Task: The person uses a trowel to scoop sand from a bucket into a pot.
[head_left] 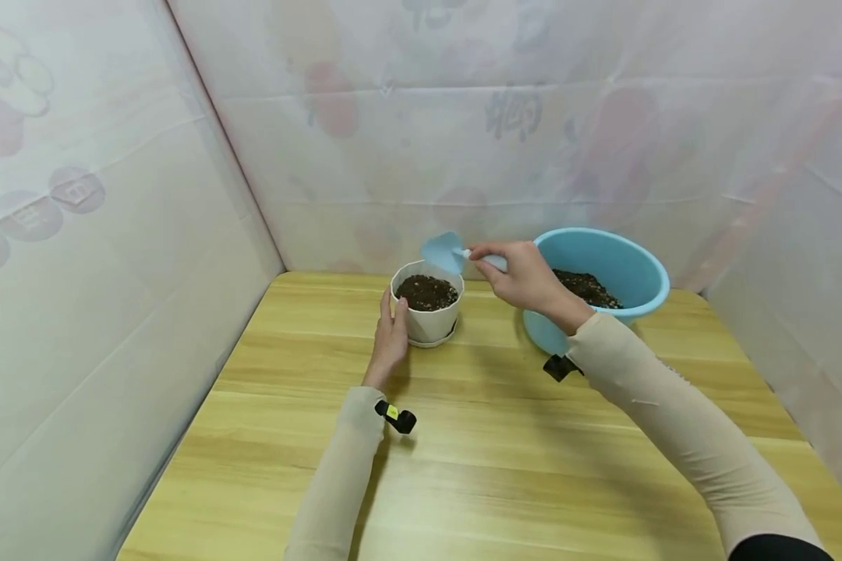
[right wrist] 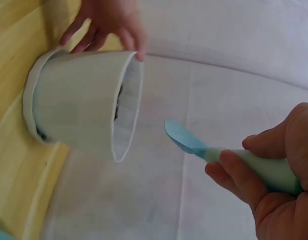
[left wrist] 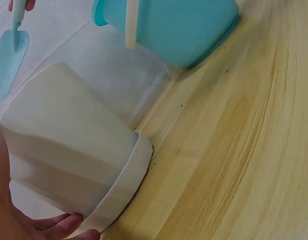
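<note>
A white pot (head_left: 428, 312) filled with dark soil stands on its saucer on the wooden table (head_left: 463, 452). My left hand (head_left: 390, 336) cups the pot's left side, thumb near the rim; the same pot (left wrist: 69, 150) fills the left wrist view with that hand (left wrist: 24, 220) against it. My right hand (head_left: 526, 276) grips the handle of a light blue trowel (head_left: 443, 252), whose empty blade hangs just above the pot's far right rim. In the right wrist view the trowel (right wrist: 194, 142) points toward the pot (right wrist: 84, 102), and my right hand (right wrist: 274, 185) wraps the handle.
A light blue basin (head_left: 603, 284) with dark soil in it stands right of the pot, behind my right wrist; it shows as the basin (left wrist: 169, 27) in the left wrist view. White sheeting walls close in the table at the back and both sides.
</note>
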